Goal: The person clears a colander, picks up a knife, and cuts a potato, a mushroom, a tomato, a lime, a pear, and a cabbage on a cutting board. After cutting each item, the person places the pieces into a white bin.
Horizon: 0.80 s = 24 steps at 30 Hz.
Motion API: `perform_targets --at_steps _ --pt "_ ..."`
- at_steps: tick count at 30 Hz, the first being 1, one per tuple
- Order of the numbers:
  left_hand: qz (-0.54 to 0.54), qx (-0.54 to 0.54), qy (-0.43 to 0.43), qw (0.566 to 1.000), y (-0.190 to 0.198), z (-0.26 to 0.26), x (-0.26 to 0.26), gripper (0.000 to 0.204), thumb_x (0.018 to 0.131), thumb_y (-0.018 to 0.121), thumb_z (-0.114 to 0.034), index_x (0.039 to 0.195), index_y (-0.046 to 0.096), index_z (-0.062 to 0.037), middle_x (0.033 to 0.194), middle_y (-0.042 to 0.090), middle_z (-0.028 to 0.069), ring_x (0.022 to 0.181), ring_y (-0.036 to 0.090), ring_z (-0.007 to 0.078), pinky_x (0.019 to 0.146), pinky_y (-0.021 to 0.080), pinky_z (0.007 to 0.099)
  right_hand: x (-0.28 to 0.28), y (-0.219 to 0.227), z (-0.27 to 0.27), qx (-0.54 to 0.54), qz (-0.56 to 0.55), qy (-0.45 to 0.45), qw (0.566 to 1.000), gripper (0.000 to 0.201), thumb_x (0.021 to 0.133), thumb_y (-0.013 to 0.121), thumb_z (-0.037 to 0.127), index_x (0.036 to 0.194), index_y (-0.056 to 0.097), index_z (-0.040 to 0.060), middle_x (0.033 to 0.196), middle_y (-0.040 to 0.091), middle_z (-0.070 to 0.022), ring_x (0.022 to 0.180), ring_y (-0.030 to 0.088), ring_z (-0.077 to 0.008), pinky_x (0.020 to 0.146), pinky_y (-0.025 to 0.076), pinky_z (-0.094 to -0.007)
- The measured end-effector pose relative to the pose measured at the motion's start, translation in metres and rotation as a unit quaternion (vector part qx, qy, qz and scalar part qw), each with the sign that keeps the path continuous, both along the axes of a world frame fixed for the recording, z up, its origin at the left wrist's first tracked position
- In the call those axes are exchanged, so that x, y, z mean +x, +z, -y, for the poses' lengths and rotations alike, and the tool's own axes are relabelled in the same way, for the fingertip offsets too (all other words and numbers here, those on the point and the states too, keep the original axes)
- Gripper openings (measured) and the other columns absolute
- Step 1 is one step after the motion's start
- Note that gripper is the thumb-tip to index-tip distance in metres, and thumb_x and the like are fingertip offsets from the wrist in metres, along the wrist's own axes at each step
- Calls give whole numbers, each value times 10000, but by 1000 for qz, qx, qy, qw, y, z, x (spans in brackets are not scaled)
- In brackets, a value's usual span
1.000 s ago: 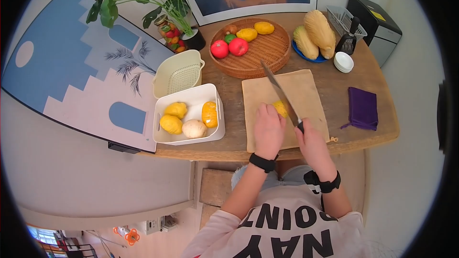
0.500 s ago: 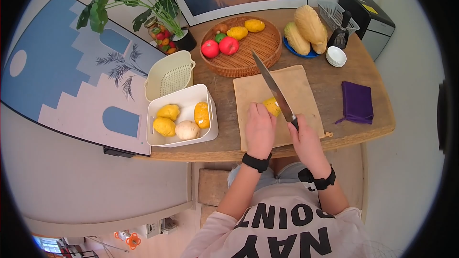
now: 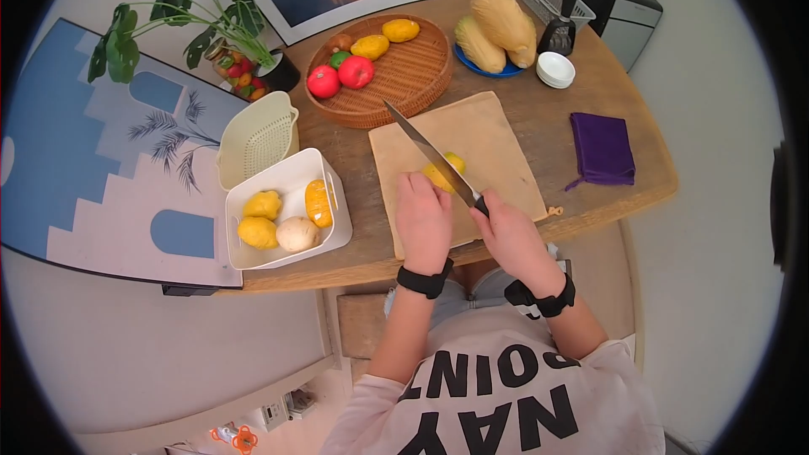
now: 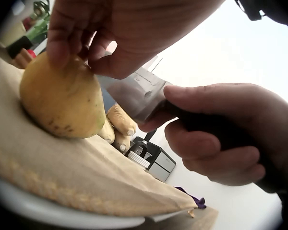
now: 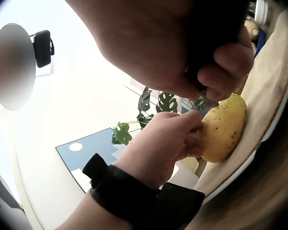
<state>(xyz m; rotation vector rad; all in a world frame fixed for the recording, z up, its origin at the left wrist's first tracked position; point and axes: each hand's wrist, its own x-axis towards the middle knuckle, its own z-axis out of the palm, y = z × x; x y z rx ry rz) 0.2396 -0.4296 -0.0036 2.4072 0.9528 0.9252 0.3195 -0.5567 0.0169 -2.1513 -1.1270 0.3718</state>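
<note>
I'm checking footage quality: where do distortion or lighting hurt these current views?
Head: evenly lit, but fisheye bows the table edge and blackens the corners; left wrist: the wall washes out nearly white; right wrist: the right hand sits dark against glare, though the yellow fruit's spots stay readable.

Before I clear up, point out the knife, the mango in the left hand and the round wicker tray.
Knife (image 3: 436, 154): head view, middle of the blade.
Mango (image 4: 62, 101): left wrist view, near side.
Wicker tray (image 3: 413, 74): head view, bare woven floor.
</note>
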Motion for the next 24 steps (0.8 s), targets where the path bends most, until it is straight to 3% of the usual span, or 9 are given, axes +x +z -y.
perform_targets --at_steps 8,13,24 --pt "13 4 -1 1000 -4 -7 1 161 833 633 -5 904 490 16 932 504 205 825 565 417 708 481 481 2 -6 -3 -2 18 -4 1000 235 1016 538 230 1026 458 9 712 636 -238 704 637 -454 611 488 -545" --pt "16 -12 5 1000 -7 -9 0 143 847 628 -13 884 492 9 925 502 192 834 548 408 721 468 483 -2 7 -1 0 -26 -10 1000 226 1011 548 203 1059 457 1 734 621 -263 738 624 -470 633 466 -553" --pt "51 -17 -9 998 -2 -3 -1 144 841 639 10 892 504 19 944 490 202 846 561 405 740 479 466 -1 -2 0 -32 23 8 999 229 1009 533 211 1014 454 -5 706 637 -235 709 647 -451 620 503 -541"
